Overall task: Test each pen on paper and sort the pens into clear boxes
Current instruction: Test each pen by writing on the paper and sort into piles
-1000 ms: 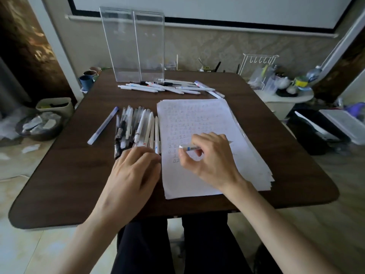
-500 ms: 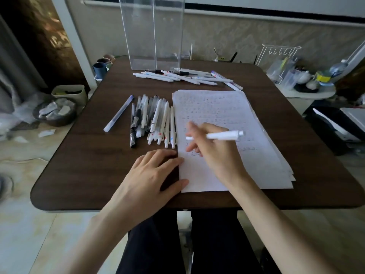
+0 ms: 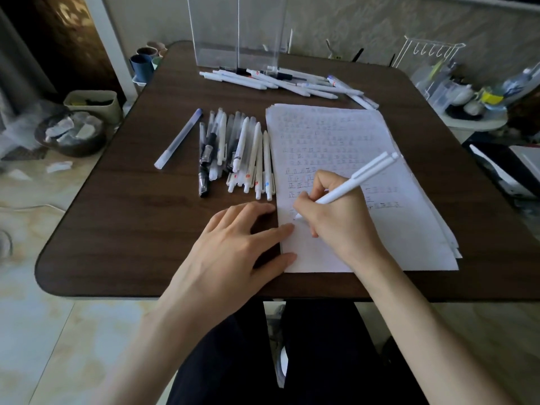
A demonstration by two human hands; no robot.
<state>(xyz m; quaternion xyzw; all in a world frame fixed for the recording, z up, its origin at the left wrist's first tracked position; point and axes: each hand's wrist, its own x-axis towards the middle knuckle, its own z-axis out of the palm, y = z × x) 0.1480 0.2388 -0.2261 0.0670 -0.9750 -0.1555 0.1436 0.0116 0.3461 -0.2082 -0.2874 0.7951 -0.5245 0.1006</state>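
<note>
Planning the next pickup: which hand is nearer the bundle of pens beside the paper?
Left. The left hand lies just below the bundle of pens; the right hand writes on the paper.

So the surface (image 3: 140,229) is a dark wood-grain top with rounded corners. On it there's a stack of white paper (image 3: 409,229) on the right half, its top sheet covered in rows of small marks. Just left of the stack sits a bunch of pens (image 3: 236,153) lying side by side, mostly white, a few dark ones mixed in. A single frosted pen (image 3: 178,138) lies apart from them, angled, further left. At the far edge two clear boxes (image 3: 236,30) stand upright next to each other, with a scattered row of white pens (image 3: 280,81) in front of them. The left hand (image 3: 230,252) rests flat on the wood, fingertips touching the paper's edge.
</note>
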